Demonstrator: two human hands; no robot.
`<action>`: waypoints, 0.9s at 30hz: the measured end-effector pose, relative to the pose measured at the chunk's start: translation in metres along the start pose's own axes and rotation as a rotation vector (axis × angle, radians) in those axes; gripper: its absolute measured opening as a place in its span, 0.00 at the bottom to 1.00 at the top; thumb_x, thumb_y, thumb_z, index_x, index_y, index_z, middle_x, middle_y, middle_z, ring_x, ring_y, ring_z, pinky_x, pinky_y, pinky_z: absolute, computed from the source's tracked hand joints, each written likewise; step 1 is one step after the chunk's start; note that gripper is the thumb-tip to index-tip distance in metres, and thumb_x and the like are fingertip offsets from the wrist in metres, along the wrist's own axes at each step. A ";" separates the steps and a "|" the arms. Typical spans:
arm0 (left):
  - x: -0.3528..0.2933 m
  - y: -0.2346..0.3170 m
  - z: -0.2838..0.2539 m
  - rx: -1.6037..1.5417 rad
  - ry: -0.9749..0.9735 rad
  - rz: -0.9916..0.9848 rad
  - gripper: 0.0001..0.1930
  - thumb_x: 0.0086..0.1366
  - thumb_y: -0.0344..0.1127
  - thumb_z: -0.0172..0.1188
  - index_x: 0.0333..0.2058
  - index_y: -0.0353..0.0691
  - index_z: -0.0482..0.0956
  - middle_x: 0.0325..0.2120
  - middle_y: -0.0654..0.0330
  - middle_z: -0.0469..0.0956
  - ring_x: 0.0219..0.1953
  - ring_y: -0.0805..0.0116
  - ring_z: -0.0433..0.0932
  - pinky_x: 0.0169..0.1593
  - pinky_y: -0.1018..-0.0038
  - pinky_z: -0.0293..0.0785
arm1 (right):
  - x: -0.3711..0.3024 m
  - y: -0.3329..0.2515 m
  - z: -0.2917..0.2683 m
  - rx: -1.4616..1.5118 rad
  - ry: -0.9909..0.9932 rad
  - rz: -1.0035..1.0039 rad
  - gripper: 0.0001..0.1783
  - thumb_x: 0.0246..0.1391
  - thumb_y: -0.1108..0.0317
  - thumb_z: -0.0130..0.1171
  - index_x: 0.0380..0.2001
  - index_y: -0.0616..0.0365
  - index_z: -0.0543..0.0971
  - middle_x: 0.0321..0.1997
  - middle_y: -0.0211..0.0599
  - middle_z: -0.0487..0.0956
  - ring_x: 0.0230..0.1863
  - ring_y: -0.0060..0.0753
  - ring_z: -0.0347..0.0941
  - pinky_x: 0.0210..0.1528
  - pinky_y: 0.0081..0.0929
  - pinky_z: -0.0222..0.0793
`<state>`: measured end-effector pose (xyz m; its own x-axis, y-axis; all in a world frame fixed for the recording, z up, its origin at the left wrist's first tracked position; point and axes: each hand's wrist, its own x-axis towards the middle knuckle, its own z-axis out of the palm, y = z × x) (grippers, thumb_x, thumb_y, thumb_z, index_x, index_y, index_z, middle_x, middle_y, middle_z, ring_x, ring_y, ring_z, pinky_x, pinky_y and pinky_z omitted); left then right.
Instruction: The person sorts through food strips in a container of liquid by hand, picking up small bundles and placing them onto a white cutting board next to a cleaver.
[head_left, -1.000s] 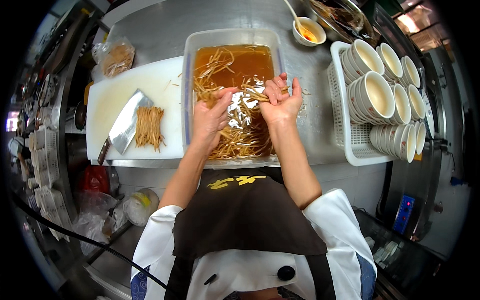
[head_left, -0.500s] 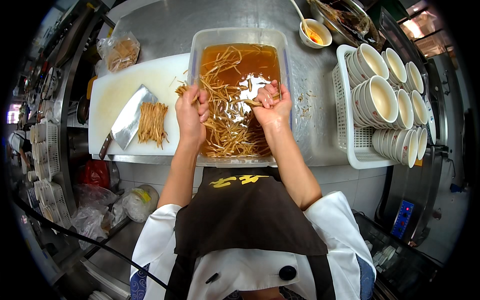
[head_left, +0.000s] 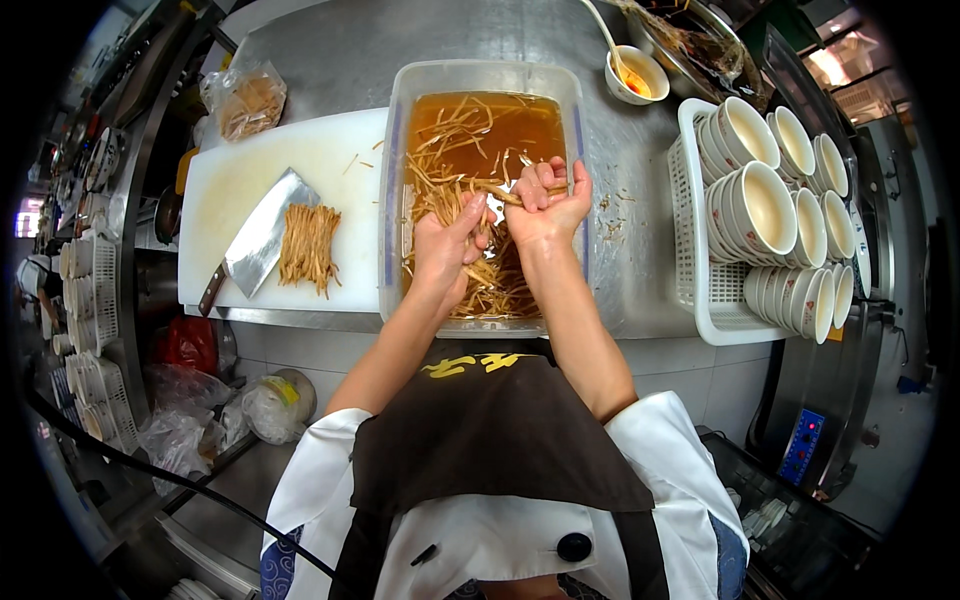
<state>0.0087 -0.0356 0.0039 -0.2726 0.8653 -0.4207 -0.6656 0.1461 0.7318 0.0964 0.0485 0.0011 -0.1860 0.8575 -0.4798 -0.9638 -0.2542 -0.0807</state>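
Observation:
A clear plastic tub (head_left: 395, 90) holds amber-brown liquid with many long, thin tan food strips (head_left: 455, 125) soaking in it. Over its near half, my left hand (head_left: 447, 245) is closed in a loose fist, with strips around and beneath its fingers. My right hand (head_left: 550, 205), palm turned up, has its fingers curled round a small bunch of strips whose ends point toward my left hand. To the left, a neat bundle of cut strips (head_left: 309, 245) lies on the white cutting board (head_left: 230, 170) beside a cleaver (head_left: 268, 232). My fingers partly hide the held strips.
A white plastic basket (head_left: 690, 190) at the right holds several stacks of bowls (head_left: 765, 205). Behind it stand a small bowl with a spoon (head_left: 637, 75) and a large metal basin (head_left: 665, 55). A plastic bag of dry strips (head_left: 250, 105) sits at the far left.
My left hand has moved right, from the tub's left rim to over the strips, close to my right hand. My right hand stays nearly in place, still gripping its bunch.

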 end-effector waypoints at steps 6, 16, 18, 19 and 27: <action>0.005 -0.001 -0.001 -0.011 0.037 0.040 0.08 0.59 0.32 0.58 0.34 0.36 0.72 0.22 0.60 0.73 0.16 0.80 0.65 0.15 0.87 0.53 | -0.012 0.011 -0.006 -0.215 -0.079 -0.051 0.18 0.55 0.55 0.45 0.18 0.54 0.69 0.09 0.29 0.61 0.07 0.19 0.46 0.08 0.17 0.40; 0.003 0.002 -0.006 0.004 -0.067 0.029 0.09 0.61 0.35 0.56 0.32 0.34 0.72 0.22 0.59 0.73 0.17 0.78 0.68 0.14 0.86 0.54 | -0.016 0.010 -0.005 -0.297 -0.117 -0.108 0.16 0.56 0.56 0.44 0.20 0.55 0.68 0.10 0.29 0.62 0.07 0.18 0.46 0.08 0.17 0.40; 0.005 -0.001 -0.008 0.055 -0.047 0.039 0.08 0.61 0.35 0.56 0.31 0.35 0.72 0.22 0.59 0.74 0.17 0.78 0.68 0.14 0.86 0.54 | -0.020 0.011 -0.005 -0.332 -0.127 -0.100 0.16 0.56 0.56 0.44 0.20 0.55 0.69 0.10 0.29 0.63 0.07 0.18 0.46 0.08 0.16 0.40; 0.006 -0.003 -0.009 0.103 -0.023 0.050 0.08 0.60 0.35 0.56 0.29 0.35 0.73 0.22 0.59 0.74 0.16 0.78 0.67 0.13 0.86 0.54 | -0.021 0.011 -0.005 -0.332 -0.147 -0.097 0.16 0.56 0.56 0.44 0.20 0.55 0.69 0.10 0.29 0.63 0.07 0.18 0.46 0.08 0.16 0.41; 0.011 0.001 -0.015 0.022 0.181 0.142 0.08 0.63 0.34 0.53 0.29 0.36 0.71 0.24 0.58 0.75 0.16 0.78 0.66 0.14 0.86 0.54 | -0.013 0.001 0.002 -0.282 -0.153 -0.149 0.16 0.56 0.57 0.43 0.21 0.55 0.70 0.10 0.28 0.62 0.07 0.17 0.46 0.08 0.16 0.40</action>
<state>-0.0049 -0.0327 -0.0082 -0.4837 0.7780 -0.4009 -0.5974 0.0412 0.8009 0.0971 0.0377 0.0086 -0.0943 0.9462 -0.3096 -0.8957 -0.2164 -0.3884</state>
